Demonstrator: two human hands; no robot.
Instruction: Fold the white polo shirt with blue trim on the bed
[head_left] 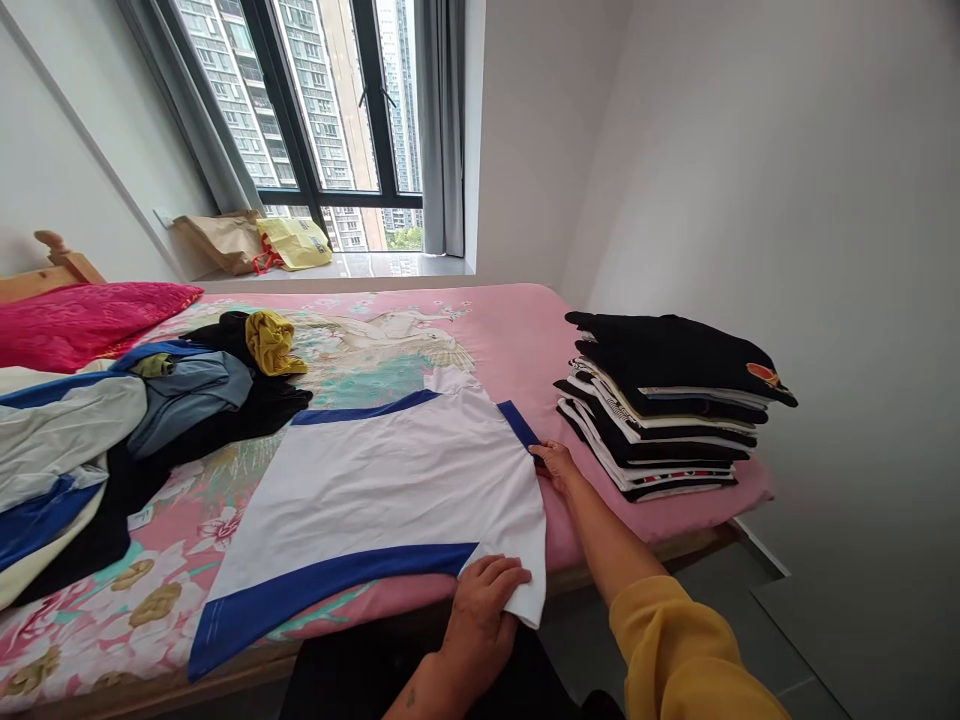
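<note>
1. Shirt (375, 480): frame ctr., laid on bed (517, 320).
2. R. hand (553, 464), ctr.-right: fingers pinch blue trim (516, 422); tips partly hidden.
3. L. hand (486, 612), lower ctr.: fingers together atop sleeve (529, 545); pinch: can't tell.
4. Clothes pile (67, 430): cut off, left edge.

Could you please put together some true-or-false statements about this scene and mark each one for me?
1. The white-and-blue shirt lies spread on the bed. True.
2. The left hand rests on the red pillow. False: it touches the shirt's near sleeve.
3. The right hand is at the shirt's blue collar. True.
4. The folded stack stands left of the shirt. False: it stands to the right.
5. A yellow bag lies on the windowsill. True.
</note>
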